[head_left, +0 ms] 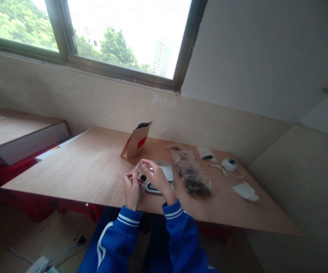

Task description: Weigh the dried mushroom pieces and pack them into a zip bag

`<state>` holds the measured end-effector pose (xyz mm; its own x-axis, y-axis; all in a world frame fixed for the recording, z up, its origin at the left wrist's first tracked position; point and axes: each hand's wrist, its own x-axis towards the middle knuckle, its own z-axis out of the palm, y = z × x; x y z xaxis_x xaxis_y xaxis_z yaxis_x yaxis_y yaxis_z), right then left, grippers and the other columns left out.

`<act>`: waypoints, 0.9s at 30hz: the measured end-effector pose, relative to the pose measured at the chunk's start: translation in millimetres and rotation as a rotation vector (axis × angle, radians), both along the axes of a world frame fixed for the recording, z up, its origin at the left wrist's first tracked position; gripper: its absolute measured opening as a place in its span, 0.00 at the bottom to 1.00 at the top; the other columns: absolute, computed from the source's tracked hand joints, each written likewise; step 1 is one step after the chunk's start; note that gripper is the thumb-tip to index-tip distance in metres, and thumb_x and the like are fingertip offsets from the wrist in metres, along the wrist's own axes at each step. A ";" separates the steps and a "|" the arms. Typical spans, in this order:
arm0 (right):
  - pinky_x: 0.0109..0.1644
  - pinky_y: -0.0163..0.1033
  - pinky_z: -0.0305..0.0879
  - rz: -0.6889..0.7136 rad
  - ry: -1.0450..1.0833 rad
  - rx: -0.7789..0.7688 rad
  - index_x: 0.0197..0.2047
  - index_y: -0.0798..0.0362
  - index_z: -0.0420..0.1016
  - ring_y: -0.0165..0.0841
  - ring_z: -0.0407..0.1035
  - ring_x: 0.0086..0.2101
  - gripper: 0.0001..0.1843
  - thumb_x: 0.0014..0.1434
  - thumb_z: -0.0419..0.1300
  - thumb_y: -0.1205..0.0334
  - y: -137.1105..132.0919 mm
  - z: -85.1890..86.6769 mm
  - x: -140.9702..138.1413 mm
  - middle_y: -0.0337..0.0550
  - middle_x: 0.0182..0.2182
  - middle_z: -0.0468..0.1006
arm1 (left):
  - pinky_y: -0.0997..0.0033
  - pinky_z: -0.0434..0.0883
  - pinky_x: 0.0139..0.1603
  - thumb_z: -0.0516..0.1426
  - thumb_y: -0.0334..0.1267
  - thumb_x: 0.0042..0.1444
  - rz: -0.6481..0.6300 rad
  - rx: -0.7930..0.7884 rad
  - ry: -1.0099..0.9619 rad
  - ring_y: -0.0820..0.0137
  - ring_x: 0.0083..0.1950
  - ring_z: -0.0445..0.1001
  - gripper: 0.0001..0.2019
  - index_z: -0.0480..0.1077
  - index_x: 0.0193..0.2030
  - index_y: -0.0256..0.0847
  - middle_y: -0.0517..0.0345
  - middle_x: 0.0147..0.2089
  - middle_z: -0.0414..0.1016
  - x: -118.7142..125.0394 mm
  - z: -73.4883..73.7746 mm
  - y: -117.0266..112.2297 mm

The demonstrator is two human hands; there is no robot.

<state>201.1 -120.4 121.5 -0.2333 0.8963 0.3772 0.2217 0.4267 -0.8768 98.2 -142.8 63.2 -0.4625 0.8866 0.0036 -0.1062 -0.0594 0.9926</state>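
My left hand pinches the lower left side of a small clear plastic bag. At the bag's top right edge are the fingers of my right hand, bent and closed on the plastic. A dark piece shows at the lower part of the bag; whether it lies inside I cannot tell. Just behind and below my right hand is a white digital scale, partly covered by the hand. Behind the bag stands an upright brown kraft paper pouch with a red label and an open top.
Several zip bags of dark dried pieces lie in a row right of the scale. Farther right are a green-handled tool on white paper, a white dome camera with its cable, and a crumpled white tissue. The wooden table extends left.
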 end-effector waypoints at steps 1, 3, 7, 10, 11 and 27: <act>0.53 0.41 0.69 -0.021 0.007 0.024 0.52 0.51 0.72 0.36 0.71 0.50 0.18 0.63 0.53 0.53 0.0 -1.2 2.1 0.49 0.51 0.75 | 0.62 0.72 0.34 0.52 0.54 0.56 -0.002 0.001 -0.013 0.63 0.34 0.76 0.17 0.59 0.37 0.42 0.54 0.32 0.75 -1.0 -1.6 0.7; 0.53 0.41 0.68 -0.097 0.010 0.068 0.51 0.51 0.73 0.36 0.70 0.51 0.18 0.64 0.50 0.54 1.2 -4.7 8.3 0.48 0.51 0.75 | 0.61 0.73 0.39 0.52 0.53 0.57 -0.017 0.022 -0.059 0.63 0.38 0.77 0.16 0.59 0.38 0.41 0.51 0.38 0.76 -2.2 -1.9 1.0; 0.58 0.44 0.64 -0.203 0.038 0.049 0.56 0.52 0.68 0.37 0.67 0.54 0.20 0.64 0.50 0.54 2.9 -14.7 23.7 0.49 0.55 0.72 | 0.59 0.73 0.48 0.54 0.51 0.56 -0.139 0.117 -0.208 0.62 0.51 0.75 0.16 0.59 0.38 0.40 0.44 0.52 0.74 -2.6 13.2 -4.5; 0.59 0.44 0.63 -0.156 0.086 -0.002 0.58 0.51 0.66 0.38 0.65 0.56 0.22 0.63 0.52 0.52 -3.6 -16.3 30.7 0.48 0.57 0.70 | 0.56 0.72 0.50 0.55 0.52 0.54 -0.285 0.147 -0.280 0.60 0.51 0.76 0.17 0.59 0.36 0.41 0.45 0.49 0.76 -4.4 30.0 -12.1; 0.58 0.43 0.63 -0.134 0.105 -0.009 0.57 0.50 0.67 0.37 0.65 0.56 0.22 0.63 0.53 0.51 -7.2 -15.1 31.6 0.48 0.57 0.70 | 0.55 0.72 0.50 0.56 0.53 0.53 -0.336 0.136 -0.308 0.59 0.50 0.77 0.17 0.58 0.35 0.41 0.46 0.48 0.77 -5.7 34.5 -14.3; 0.28 0.34 0.57 -0.754 0.459 -0.016 0.29 0.53 0.66 0.27 0.58 0.22 0.19 0.55 0.59 0.45 -32.4 -14.7 44.9 0.33 0.21 0.64 | 0.60 0.73 0.46 0.56 0.55 0.53 -0.600 0.084 -0.375 0.57 0.50 0.76 0.24 0.72 0.48 0.38 0.44 0.52 0.76 -13.1 30.4 -29.9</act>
<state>246.1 -152.7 106.8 0.5935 0.7564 0.2748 0.0640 0.2961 -0.9530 85.1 -172.8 93.6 0.1215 0.9924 0.0194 -0.4782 0.0414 0.8773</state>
